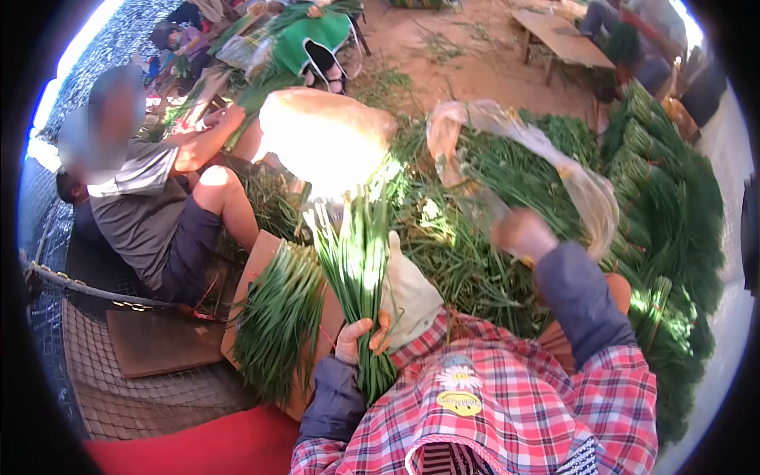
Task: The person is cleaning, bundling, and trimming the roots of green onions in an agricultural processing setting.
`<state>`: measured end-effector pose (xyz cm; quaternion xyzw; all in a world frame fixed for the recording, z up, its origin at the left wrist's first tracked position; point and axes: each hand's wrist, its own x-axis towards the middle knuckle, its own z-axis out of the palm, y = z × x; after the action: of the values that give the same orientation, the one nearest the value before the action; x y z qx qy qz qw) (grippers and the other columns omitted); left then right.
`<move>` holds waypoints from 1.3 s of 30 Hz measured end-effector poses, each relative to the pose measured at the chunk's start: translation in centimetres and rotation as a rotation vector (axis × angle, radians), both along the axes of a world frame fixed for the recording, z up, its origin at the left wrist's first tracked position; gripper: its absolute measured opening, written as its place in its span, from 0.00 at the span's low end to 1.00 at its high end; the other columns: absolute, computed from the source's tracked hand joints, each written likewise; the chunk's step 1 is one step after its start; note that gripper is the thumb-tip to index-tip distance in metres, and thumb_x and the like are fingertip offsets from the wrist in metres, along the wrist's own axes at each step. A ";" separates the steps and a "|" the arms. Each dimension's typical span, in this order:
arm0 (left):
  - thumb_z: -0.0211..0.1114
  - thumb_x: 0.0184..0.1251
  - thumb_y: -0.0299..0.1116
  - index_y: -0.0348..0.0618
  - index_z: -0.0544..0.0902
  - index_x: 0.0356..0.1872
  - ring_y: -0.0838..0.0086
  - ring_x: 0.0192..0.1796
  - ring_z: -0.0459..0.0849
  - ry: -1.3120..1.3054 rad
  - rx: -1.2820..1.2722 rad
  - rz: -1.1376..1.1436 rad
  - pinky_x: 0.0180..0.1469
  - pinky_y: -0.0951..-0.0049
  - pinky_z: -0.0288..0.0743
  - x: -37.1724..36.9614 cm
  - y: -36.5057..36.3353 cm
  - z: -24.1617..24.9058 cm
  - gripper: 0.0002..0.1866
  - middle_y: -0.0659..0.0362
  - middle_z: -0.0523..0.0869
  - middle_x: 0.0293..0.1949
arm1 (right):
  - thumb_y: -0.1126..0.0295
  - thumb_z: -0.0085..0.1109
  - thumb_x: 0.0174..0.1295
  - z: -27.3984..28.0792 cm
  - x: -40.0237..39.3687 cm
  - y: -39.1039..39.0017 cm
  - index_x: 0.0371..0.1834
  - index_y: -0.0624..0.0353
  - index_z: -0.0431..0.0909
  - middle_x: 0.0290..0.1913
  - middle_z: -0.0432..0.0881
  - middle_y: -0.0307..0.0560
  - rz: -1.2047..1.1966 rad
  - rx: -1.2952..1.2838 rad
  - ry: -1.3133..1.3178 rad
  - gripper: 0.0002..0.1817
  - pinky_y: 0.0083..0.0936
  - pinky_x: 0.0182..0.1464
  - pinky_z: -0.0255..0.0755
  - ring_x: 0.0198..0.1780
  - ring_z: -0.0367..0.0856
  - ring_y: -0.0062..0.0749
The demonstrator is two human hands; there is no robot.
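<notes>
My left hand (360, 336) is closed round the lower part of a bunch of garlic chives (354, 261), which stands upright in front of my body with the pale stem ends at the top. Off to the right, my right hand (524, 235) is over the heap of loose greens (483, 277), smeared by motion. Its fingers cannot be made out, nor whether anything is in them. Beside my left hand, more chives (285, 317) lie in a pile on a board (264, 252).
Stacked chive bundles (645, 174) line the right side. A clear plastic sheet (582, 174) lies over the heap; a bright plastic bag (328, 131) sits ahead. At left a person (146, 206) sits working with greens. A low wooden table (562, 38) stands farther back.
</notes>
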<state>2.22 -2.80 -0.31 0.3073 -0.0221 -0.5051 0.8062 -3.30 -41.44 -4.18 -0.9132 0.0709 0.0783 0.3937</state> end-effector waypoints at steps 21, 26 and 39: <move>0.62 0.53 0.22 0.38 0.77 0.42 0.78 0.23 0.77 -0.398 0.407 -0.016 0.25 0.80 0.70 -1.6 -5.4 3.8 0.13 0.54 0.83 0.33 | 0.64 0.64 0.54 8.9 4.2 7.4 0.29 0.62 0.78 0.21 0.76 0.39 -0.422 0.966 -0.157 0.11 0.17 0.20 0.63 0.18 0.70 0.19; 0.62 0.53 0.23 0.37 0.79 0.40 0.77 0.22 0.77 -0.385 0.572 0.042 0.24 0.78 0.70 0.2 -1.2 3.4 0.12 0.55 0.83 0.33 | 0.69 0.56 0.57 8.6 0.5 -1.0 0.30 0.60 0.75 0.17 0.70 0.37 -0.656 1.235 -0.583 0.05 0.20 0.20 0.65 0.17 0.68 0.21; 0.65 0.55 0.25 0.39 0.76 0.47 0.83 0.24 0.75 -0.633 0.648 -0.083 0.24 0.82 0.69 -0.9 -2.4 4.1 0.17 0.61 0.82 0.32 | 0.56 0.62 0.55 6.9 3.5 4.9 0.68 0.56 0.57 0.58 0.72 0.49 -0.148 1.191 -0.070 0.38 0.31 0.51 0.69 0.56 0.72 0.33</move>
<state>1.36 -5.23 3.77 0.6818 -0.1205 -0.3991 0.6012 0.17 -36.53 2.76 -0.5303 0.0651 0.0466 0.8441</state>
